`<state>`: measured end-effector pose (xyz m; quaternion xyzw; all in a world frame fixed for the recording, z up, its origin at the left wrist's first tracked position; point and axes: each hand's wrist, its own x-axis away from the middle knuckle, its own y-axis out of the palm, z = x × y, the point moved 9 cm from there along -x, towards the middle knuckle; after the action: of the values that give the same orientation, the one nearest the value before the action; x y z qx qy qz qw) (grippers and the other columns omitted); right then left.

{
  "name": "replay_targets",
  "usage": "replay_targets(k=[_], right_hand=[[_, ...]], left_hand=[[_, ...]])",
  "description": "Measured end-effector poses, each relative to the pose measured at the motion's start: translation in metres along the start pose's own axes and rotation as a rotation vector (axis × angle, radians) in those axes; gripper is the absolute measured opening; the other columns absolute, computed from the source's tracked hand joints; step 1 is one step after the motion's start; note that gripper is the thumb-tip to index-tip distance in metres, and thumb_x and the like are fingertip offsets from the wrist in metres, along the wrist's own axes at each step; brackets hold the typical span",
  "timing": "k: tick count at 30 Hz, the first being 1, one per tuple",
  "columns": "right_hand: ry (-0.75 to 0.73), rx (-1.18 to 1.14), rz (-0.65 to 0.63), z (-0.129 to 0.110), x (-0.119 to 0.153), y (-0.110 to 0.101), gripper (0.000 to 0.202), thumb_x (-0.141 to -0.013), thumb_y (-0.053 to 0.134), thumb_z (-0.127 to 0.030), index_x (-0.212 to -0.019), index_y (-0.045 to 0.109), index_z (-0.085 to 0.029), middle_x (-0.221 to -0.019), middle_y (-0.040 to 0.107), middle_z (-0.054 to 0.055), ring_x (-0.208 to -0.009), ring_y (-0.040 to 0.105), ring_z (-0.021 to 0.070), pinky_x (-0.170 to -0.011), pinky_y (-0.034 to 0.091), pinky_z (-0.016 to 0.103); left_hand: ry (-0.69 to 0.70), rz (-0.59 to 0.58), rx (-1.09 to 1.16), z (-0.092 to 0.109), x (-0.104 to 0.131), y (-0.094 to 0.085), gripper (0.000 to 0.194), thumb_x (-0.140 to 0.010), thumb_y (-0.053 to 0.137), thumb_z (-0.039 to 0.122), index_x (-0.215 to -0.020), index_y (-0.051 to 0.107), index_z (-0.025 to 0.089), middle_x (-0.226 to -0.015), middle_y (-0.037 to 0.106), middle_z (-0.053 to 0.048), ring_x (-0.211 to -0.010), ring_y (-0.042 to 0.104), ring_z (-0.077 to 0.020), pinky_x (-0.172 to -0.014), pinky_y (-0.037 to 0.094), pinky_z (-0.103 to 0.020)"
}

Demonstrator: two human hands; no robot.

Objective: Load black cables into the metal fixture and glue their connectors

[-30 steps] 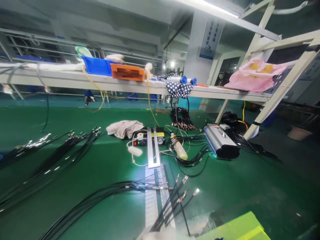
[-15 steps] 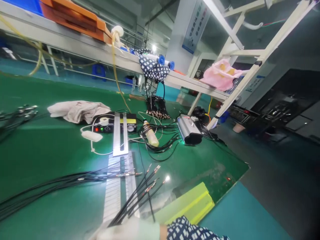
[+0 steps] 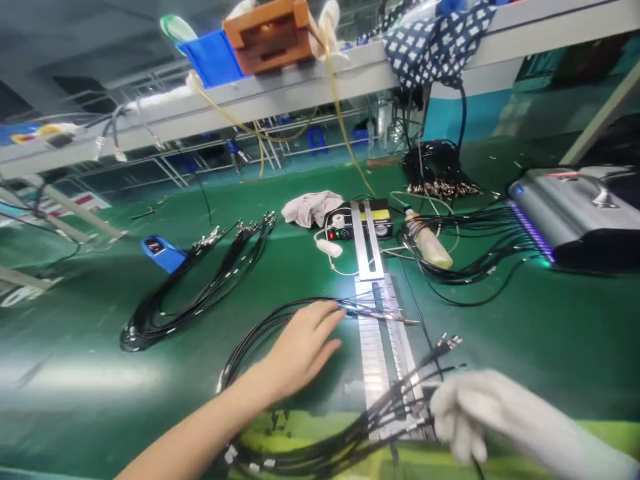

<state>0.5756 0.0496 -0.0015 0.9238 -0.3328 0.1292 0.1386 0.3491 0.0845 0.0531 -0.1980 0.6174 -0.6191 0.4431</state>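
My bare left hand (image 3: 305, 340) reaches over a bunch of black cables (image 3: 260, 328), fingers stretched out and fingertips at the cables. The ends of this bunch lie across a metal ruler-like plate (image 3: 373, 340). My right hand (image 3: 463, 413), in a white glove, is on the right with fingers curled. Close by its fingertips are the stripped ends of a second black cable bunch (image 3: 345, 433), which curves along the front. Blur hides what the right fingers hold, if anything. A slotted metal bar (image 3: 367, 257) overlaps the plate's far end.
Behind the bar sit a black control box (image 3: 383, 223) and a cloth (image 3: 313, 208). A plastic bottle (image 3: 427, 243) lies among cables running to a grey machine (image 3: 585, 213). More black cables (image 3: 200, 293) and a blue device (image 3: 164, 253) lie left. A shelf (image 3: 360, 77) spans the back.
The view has swung left. My left hand has come into view over the cables. My right hand has moved right of the second bunch, which now lies lower across the plate.
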Motion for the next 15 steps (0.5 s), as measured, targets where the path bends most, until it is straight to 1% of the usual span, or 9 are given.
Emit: replay_targets(k=[2, 4, 6, 7, 8, 9, 11, 13, 15], right_hand=[[-0.073, 0.201, 0.255, -0.031, -0.013, -0.050, 0.059, -0.090, 0.046, -0.070, -0.099, 0.069, -0.017, -0.089, 0.073, 0.012, -0.072, 0.069, 0.0214, -0.063, 0.055, 0.031], [-0.131, 0.421, 0.441, -0.057, -0.035, -0.089, 0.051, -0.090, 0.049, -0.064, -0.108, 0.068, -0.020, -0.107, 0.071, 0.012, -0.094, 0.068, 0.0267, -0.083, 0.055, 0.039], [-0.172, 0.591, 0.531, -0.068, -0.061, -0.114, 0.048, -0.088, 0.051, -0.059, -0.114, 0.066, -0.022, -0.123, 0.066, 0.010, -0.113, 0.061, 0.0303, -0.102, 0.047, 0.045], [-0.175, 0.633, 0.552, -0.065, -0.073, -0.123, 0.048, -0.088, 0.050, -0.057, -0.117, 0.065, -0.022, -0.126, 0.064, 0.010, -0.117, 0.058, 0.0312, -0.106, 0.043, 0.047], [-0.169, 0.653, 0.563, -0.059, -0.082, -0.129, 0.048, -0.088, 0.049, -0.056, -0.119, 0.064, -0.022, -0.128, 0.063, 0.010, -0.118, 0.058, 0.0315, -0.108, 0.041, 0.049], [-0.154, 0.653, 0.565, -0.050, -0.088, -0.133, 0.049, -0.089, 0.048, -0.055, -0.122, 0.061, -0.022, -0.129, 0.063, 0.011, -0.116, 0.058, 0.0313, -0.108, 0.040, 0.050], [-0.105, 0.612, 0.557, -0.025, -0.090, -0.135, 0.050, -0.091, 0.046, -0.055, -0.128, 0.057, -0.024, -0.125, 0.064, 0.010, -0.111, 0.061, 0.0295, -0.106, 0.042, 0.049], [-0.032, 0.539, 0.576, 0.002, -0.078, -0.131, 0.049, -0.092, 0.045, -0.057, -0.128, 0.055, -0.026, -0.116, 0.067, 0.008, -0.103, 0.063, 0.0270, -0.101, 0.045, 0.046], [0.040, 0.442, 0.636, 0.023, -0.059, -0.122, 0.047, -0.091, 0.048, -0.060, -0.119, 0.060, -0.025, -0.104, 0.069, 0.007, -0.091, 0.065, 0.0247, -0.091, 0.050, 0.040]], left_hand=[[-0.027, -0.046, -0.069, -0.020, -0.020, 0.025, 0.048, -0.095, 0.057, 0.030, -0.138, 0.043, 0.014, -0.137, 0.050, -0.018, -0.124, 0.050, -0.0292, -0.099, 0.048, -0.048], [-0.055, -0.088, -0.121, -0.037, -0.038, 0.057, 0.047, -0.093, 0.060, 0.035, -0.131, 0.047, 0.011, -0.126, 0.056, -0.018, -0.112, 0.054, -0.0297, -0.089, 0.051, -0.046], [-0.058, -0.120, -0.132, -0.048, -0.046, 0.083, 0.030, -0.095, 0.056, 0.037, -0.113, 0.056, 0.012, -0.105, 0.061, -0.013, -0.093, 0.058, -0.0261, -0.076, 0.051, -0.040], [-0.047, -0.133, -0.126, -0.052, -0.045, 0.092, 0.024, -0.097, 0.052, 0.036, -0.103, 0.059, 0.014, -0.095, 0.061, -0.010, -0.086, 0.057, -0.0239, -0.071, 0.050, -0.037], [-0.036, -0.149, -0.116, -0.055, -0.042, 0.096, 0.024, -0.098, 0.048, 0.036, -0.095, 0.060, 0.015, -0.089, 0.061, -0.008, -0.081, 0.055, -0.0223, -0.069, 0.048, -0.035], [-0.019, -0.161, -0.107, -0.059, -0.036, 0.097, 0.027, -0.100, 0.045, 0.036, -0.091, 0.060, 0.016, -0.085, 0.060, -0.007, -0.078, 0.054, -0.0213, -0.068, 0.047, -0.034], [0.030, -0.148, -0.089, -0.065, -0.023, 0.088, 0.029, -0.101, 0.040, 0.035, -0.091, 0.060, 0.016, -0.084, 0.060, -0.007, -0.077, 0.053, -0.0201, -0.068, 0.045, -0.033], [0.073, -0.068, -0.064, -0.071, -0.011, 0.071, 0.026, -0.102, 0.040, 0.032, -0.099, 0.060, 0.016, -0.086, 0.061, -0.007, -0.078, 0.054, -0.0189, -0.070, 0.045, -0.031], [0.095, 0.029, -0.017, -0.076, -0.002, 0.054, 0.020, -0.101, 0.042, 0.026, -0.106, 0.059, 0.017, -0.091, 0.063, -0.007, -0.082, 0.056, -0.0179, -0.072, 0.045, -0.030]])
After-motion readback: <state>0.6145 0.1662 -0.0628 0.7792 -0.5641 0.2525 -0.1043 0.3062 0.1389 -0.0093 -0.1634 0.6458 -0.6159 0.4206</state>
